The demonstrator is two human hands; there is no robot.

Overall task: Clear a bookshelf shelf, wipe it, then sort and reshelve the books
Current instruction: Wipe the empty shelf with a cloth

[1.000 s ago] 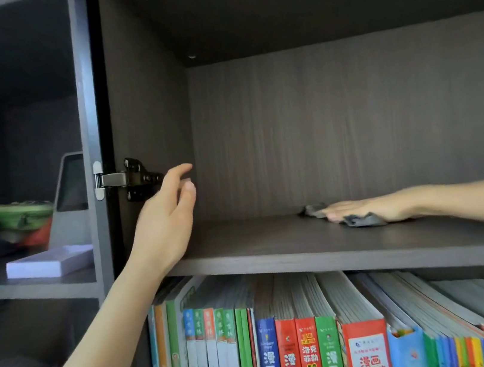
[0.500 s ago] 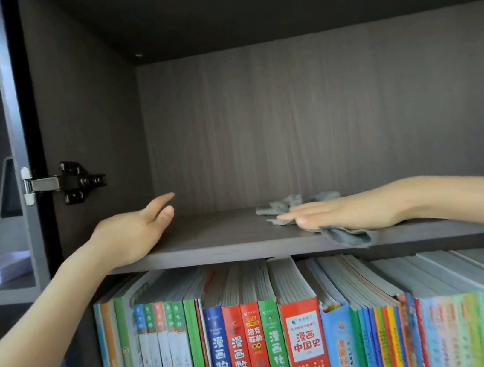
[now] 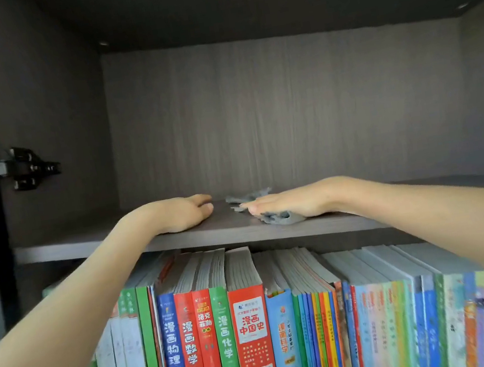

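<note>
Fingers of the right hand lie straight and together, pressing a grey cloth flat on the emptied shelf, near the middle of its front edge. The left hand rests just beside the cloth, its fingers loosely bent, holding nothing. A crumpled fold reaches the front edge, so an outward sweep could probably drag the cloth off past the books below. Half a second earlier, the left hand sat nearer the shelf's left end.

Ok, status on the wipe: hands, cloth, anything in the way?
Left hand open, resting on the shelf. Right hand flat, pressing the grey cloth onto it. Nothing between the hands; books stand in the row beneath.
</note>
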